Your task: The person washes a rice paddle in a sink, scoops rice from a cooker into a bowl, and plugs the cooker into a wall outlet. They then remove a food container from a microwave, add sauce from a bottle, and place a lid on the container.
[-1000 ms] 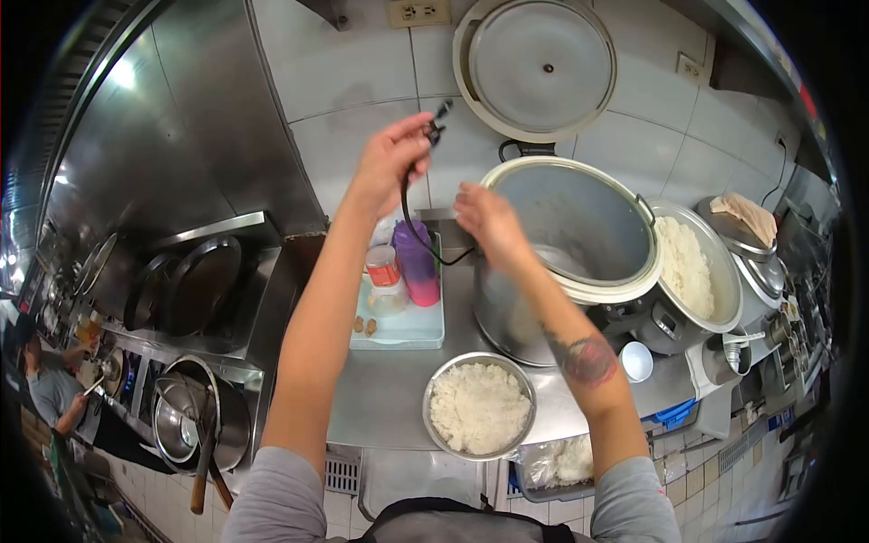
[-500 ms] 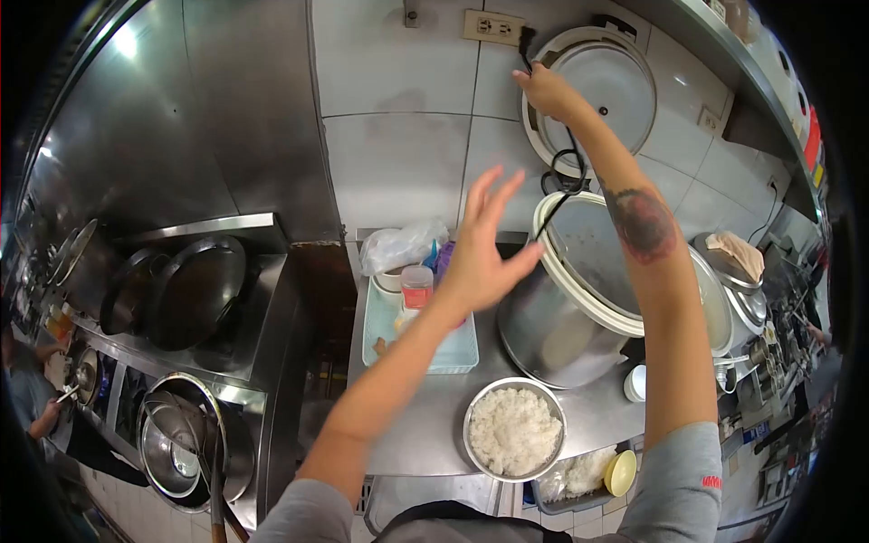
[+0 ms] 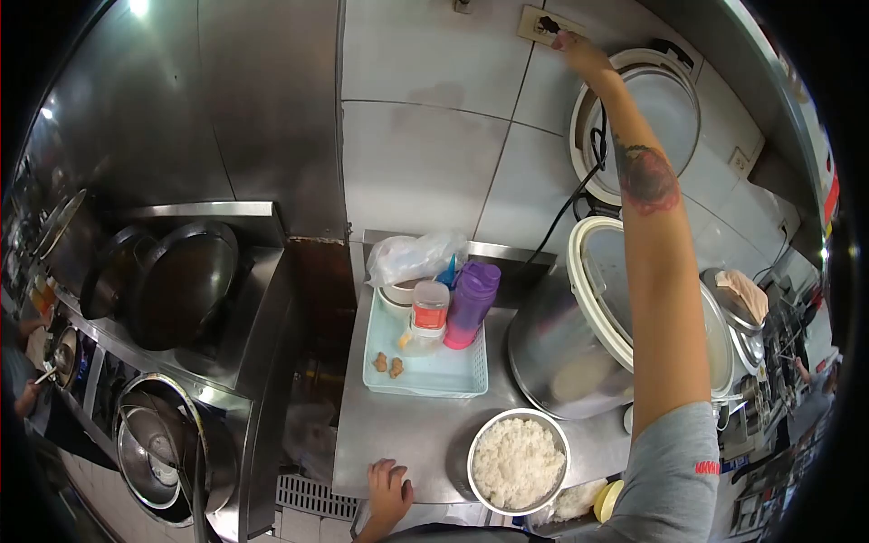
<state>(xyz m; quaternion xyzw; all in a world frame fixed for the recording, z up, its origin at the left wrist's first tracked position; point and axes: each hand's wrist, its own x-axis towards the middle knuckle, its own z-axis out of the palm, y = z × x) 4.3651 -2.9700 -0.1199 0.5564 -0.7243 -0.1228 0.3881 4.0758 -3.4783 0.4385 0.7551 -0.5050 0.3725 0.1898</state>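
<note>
My right hand reaches up to the wall outlet and grips a black power plug at one of its sockets. From there the black cord hangs looped and runs down behind the large metal cooker. My left hand rests at the counter's front edge, holding nothing, its fingers loosely bent and slightly apart. Right of it stands a metal bowl of white rice. My right forearm crosses in front of the cooker and partly hides it.
A pale blue basket holds a purple bottle, a red-labelled jar and a plastic bag. A round lid stands against the wall. Dark woks and a metal pot are on the left. People work at both far sides.
My right hand has brought the plug up to the outlet. My left hand has dropped from above the basket to the counter's front edge. The view has shifted slightly.
</note>
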